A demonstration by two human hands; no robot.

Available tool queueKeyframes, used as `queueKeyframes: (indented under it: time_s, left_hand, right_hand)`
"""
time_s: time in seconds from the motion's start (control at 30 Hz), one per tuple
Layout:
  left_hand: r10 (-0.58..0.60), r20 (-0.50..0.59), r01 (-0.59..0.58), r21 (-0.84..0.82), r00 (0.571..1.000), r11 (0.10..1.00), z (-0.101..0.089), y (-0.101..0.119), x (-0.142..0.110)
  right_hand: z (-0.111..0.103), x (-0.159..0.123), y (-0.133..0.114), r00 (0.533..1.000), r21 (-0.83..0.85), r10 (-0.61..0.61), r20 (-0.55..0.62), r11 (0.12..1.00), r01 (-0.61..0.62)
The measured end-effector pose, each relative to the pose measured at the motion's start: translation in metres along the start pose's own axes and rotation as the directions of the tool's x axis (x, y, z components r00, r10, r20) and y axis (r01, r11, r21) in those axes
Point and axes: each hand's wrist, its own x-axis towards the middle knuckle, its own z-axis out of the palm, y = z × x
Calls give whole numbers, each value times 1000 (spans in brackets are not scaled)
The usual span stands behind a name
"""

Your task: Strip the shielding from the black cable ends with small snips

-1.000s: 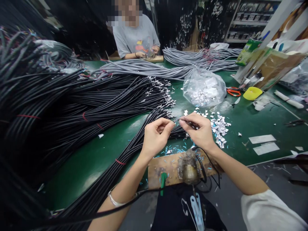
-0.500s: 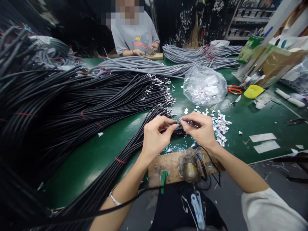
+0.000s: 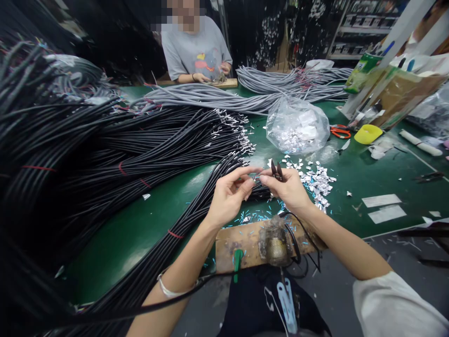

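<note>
My left hand (image 3: 229, 194) is closed in a pinch at the end of a thin cable, whose stripped tip (image 3: 255, 178) shows small and blurred between the two hands. Close against it, my right hand (image 3: 289, 189) pinches at the same tip with thumb and forefinger. A pair of small dark cutters (image 3: 277, 171) sits in that right hand, with two pointed jaws apart and tilted up; the palm hides the handles. Black cables (image 3: 196, 210), tied with a red band, pass under my left forearm, their stripped ends fanned out just behind my left hand.
Blue wire scraps (image 3: 256, 215) and foil pieces (image 3: 321, 185) litter the green table (image 3: 358, 173). A stained wooden board (image 3: 228, 238) carries a metal device (image 3: 277, 243). Beyond are a clear bag (image 3: 298, 126), orange-handled scissors (image 3: 340, 131), grey cables (image 3: 206, 96) and a person (image 3: 196, 51) seated opposite.
The cutters in my right hand have swung from lying along the fingers to pointing upward. My fingers have shifted slightly at the cable tip; both hands stay close together.
</note>
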Motion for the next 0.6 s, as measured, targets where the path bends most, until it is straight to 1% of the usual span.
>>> queueKeyframes:
  time_s: [0.07, 0.13, 0.27, 0.37, 0.43, 0.47, 0.5, 0.53, 0.57, 0.6]
  left_hand:
    - [-10, -10, 10, 9, 1000, 1000, 0, 0, 0]
    - [-9, -1, 9, 2, 1000, 1000, 1, -1, -1]
    - [-2, 14, 2, -12, 1000, 1000, 1, -4, -2]
    - [-13, -11, 13, -7, 1000, 1000, 0, -7, -1]
    - [-15, -30, 15, -15, 999, 1000, 0, -6, -1]
    - [-15, -33, 14, -23, 999, 1000, 1, -5, -1]
    - [-17, -36, 16, -29, 999, 999, 2, -4, -1]
    - [-17, -27, 16, -39, 999, 999, 3, -2, -1]
    - [-44, -38, 43, -15, 998, 999, 4, 0, -2]
    - [-80, -70, 81, 19, 994, 997, 4, 0, -4]
  right_hand:
    - [0, -1, -3, 987, -145, -159, -27, 977, 153]
    - [0, -3, -5, 971, -223, -237, -28, 949, 225]
    - [1, -4, -7, 966, -227, -256, -45, 944, 240]
    - [1, -4, -6, 974, -186, -220, -52, 961, 207]
    - [0, -2, -5, 987, -140, -159, -38, 978, 153]
    - [-1, -1, -4, 994, -103, -104, -26, 990, 101]
    - [-1, 0, -2, 1000, -47, -17, -2, 999, 17]
    - [0, 1, 0, 995, 42, 98, 31, 994, -100]
    - [0, 3, 3, 972, 114, 217, 94, 967, -227]
    - [1, 5, 7, 937, 156, 303, 173, 931, -330]
